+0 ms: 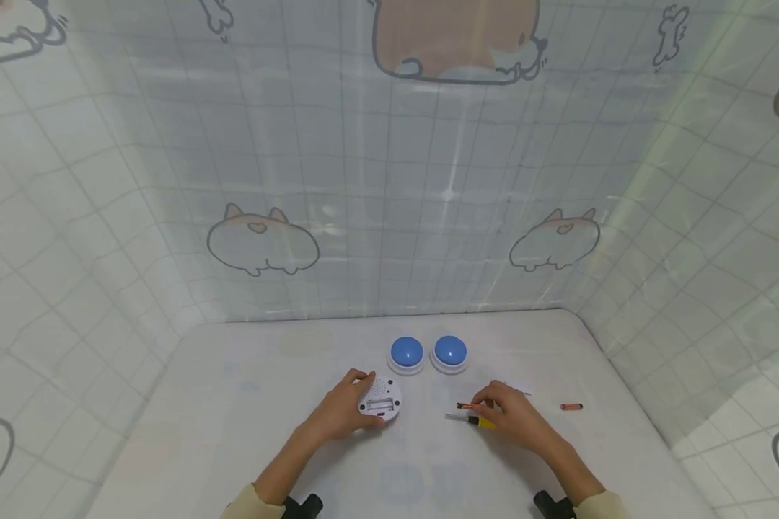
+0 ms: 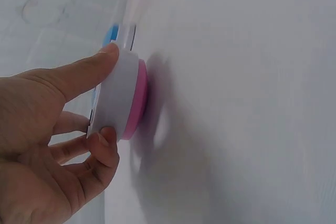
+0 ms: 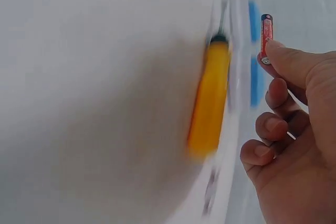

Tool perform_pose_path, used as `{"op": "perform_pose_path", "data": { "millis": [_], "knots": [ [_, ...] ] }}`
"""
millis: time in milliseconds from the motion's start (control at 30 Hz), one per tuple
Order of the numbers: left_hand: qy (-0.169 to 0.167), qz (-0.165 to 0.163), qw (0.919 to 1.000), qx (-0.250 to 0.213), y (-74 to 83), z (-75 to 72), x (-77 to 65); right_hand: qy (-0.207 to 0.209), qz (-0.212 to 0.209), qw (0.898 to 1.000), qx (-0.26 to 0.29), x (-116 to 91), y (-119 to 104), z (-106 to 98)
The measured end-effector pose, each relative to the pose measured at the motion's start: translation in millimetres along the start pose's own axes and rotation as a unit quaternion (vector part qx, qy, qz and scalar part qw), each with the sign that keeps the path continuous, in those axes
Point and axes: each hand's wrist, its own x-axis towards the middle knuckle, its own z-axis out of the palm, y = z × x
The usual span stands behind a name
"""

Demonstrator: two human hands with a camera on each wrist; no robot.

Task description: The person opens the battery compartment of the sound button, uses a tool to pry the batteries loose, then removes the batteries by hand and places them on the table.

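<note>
My left hand (image 1: 340, 409) grips a round white push-button device (image 1: 392, 393) by its rim, thumb and fingers on opposite sides. Its underside faces up, showing an uncovered battery compartment (image 1: 381, 406); the left wrist view shows a pink button (image 2: 137, 100) facing the table. To the right, my right hand (image 1: 511, 417) pinches a small red-and-black battery (image 3: 266, 38) between thumb and fingers, above the table. Below that hand lies a screwdriver with a yellow handle (image 3: 210, 98), its shaft pointing left. Whether the compartment holds anything is too small to tell.
Two blue-topped white push-button devices (image 1: 407, 351) (image 1: 451, 350) stand side by side behind the hands. Another red battery (image 1: 572, 407) lies at the right. A small pale piece (image 1: 519, 388) shows partly behind my right hand. Patterned curtain walls (image 1: 389, 216) enclose the white table.
</note>
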Motion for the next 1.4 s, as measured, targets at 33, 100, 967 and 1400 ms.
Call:
{"op": "perform_pose_path", "data": {
  "millis": [33,100,967,1400],
  "knots": [
    [0.004,-0.011,0.9999,0.001,-4.7,-4.3,-1.3,0.003,0.011,1.0,-0.003,-3,8,-4],
    [0.014,-0.033,0.9994,0.003,-14.0,-13.2,-4.6,0.011,0.03,0.999,-0.008,-9,22,-13],
    [0.068,-0.119,0.9905,0.013,-91.6,-77.2,-53.2,0.03,0.077,0.996,-0.043,-85,148,-96],
    [0.062,-0.124,0.9902,0.012,-92.3,-75.8,-54.7,0.014,0.1,0.995,0.017,-93,156,-100]
  ]
}}
